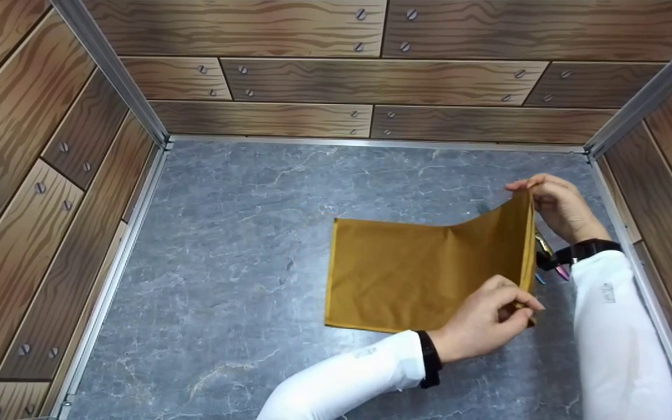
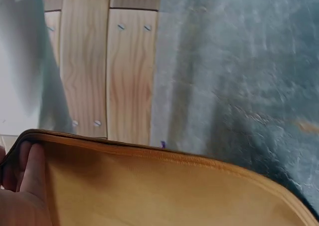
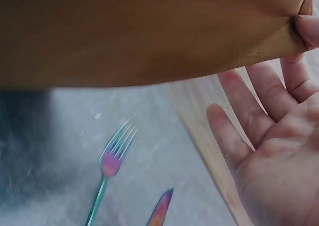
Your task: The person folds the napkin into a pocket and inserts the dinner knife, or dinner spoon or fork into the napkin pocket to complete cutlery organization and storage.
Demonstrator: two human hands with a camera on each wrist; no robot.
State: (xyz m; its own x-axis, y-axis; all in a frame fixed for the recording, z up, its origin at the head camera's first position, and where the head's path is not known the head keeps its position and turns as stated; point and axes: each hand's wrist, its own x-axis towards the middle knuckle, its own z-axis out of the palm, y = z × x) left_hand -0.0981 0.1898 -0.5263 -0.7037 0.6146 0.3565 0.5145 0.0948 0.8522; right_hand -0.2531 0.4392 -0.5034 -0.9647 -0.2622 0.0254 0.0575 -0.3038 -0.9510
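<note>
On grey marble (image 1: pixel 225 280), cloth (image 1: pixel 417 274) lies lengthwise left-right, right edge lifted.

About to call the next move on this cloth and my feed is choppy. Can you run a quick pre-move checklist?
1. Left hand has a grip on the near corner of the mustard cloth: ok.
2. Right hand pinches the far corner: ok.
3. Lifted right edge held up off the grey table: ok.
4. Rest of the cloth lies flat: ok, a few light creases.
5. Fork and knife lie clear of the cloth: not ok, they sit right below the raised edge.
6. Whole knife visible: cannot tell, only its tip shows.
</note>
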